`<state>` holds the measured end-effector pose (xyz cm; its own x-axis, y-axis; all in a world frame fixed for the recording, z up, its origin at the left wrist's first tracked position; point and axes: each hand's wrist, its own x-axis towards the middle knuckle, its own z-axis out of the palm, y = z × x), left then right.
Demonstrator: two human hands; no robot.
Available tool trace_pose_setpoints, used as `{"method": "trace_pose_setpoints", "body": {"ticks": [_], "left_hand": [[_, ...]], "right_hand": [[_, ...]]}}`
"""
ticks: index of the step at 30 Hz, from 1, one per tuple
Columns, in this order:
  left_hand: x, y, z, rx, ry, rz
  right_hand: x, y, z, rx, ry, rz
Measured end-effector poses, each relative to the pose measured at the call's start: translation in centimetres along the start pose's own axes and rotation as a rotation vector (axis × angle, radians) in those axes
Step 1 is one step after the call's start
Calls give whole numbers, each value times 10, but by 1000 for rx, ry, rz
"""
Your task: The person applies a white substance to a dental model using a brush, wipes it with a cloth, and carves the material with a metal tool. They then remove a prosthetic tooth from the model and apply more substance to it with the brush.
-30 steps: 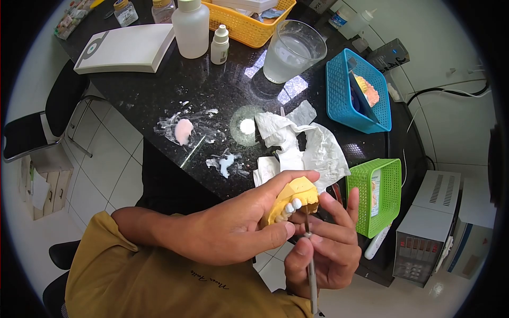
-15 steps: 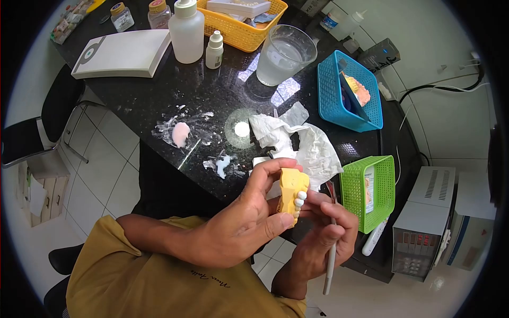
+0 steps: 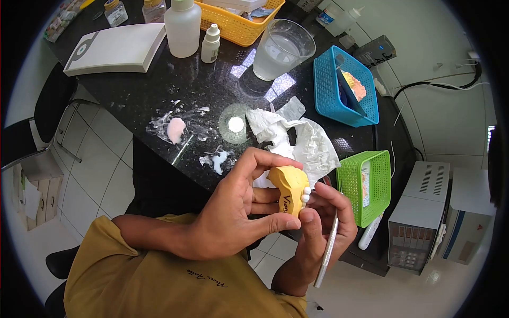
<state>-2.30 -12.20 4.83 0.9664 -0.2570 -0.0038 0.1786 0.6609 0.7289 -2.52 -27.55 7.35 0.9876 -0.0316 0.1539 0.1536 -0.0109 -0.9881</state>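
Observation:
My left hand (image 3: pixel 238 206) grips a yellow dental model (image 3: pixel 288 185) between thumb and fingers, its side with black lettering turned up. White teeth (image 3: pixel 306 195) line the model's right edge. Close against that edge, my right hand (image 3: pixel 326 222) holds a thin metallic tool (image 3: pixel 328 252) whose handle points down; its tip is hidden. Crumpled white paper (image 3: pixel 313 151) lies on the counter beyond my hands. To its left are a round white patch (image 3: pixel 236 125), a pink lump (image 3: pixel 175 130) and a pale blue smear (image 3: pixel 219 161).
On the dark counter (image 3: pixel 212 95) stand a glass of cloudy liquid (image 3: pixel 281 53), a large bottle (image 3: pixel 183 32), a small bottle (image 3: pixel 210 45), a white box (image 3: pixel 114 50), and yellow (image 3: pixel 233 26), blue (image 3: pixel 326 95) and green (image 3: pixel 379 185) baskets. Grey equipment (image 3: pixel 419 212) is at right.
The model has turned in my left hand, so its lettered side now shows. My right hand's fingers are nearer the teeth, and the tool is more tilted. The view has shifted slightly.

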Motion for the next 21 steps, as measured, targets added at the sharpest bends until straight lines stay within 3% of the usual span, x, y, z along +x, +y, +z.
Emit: {"method": "trace_pose_setpoints", "body": {"ticks": [21], "left_hand": [[0,-1,-1,119,-24,59]], "right_hand": [[6,-4,-5,37,-54,128]]}}
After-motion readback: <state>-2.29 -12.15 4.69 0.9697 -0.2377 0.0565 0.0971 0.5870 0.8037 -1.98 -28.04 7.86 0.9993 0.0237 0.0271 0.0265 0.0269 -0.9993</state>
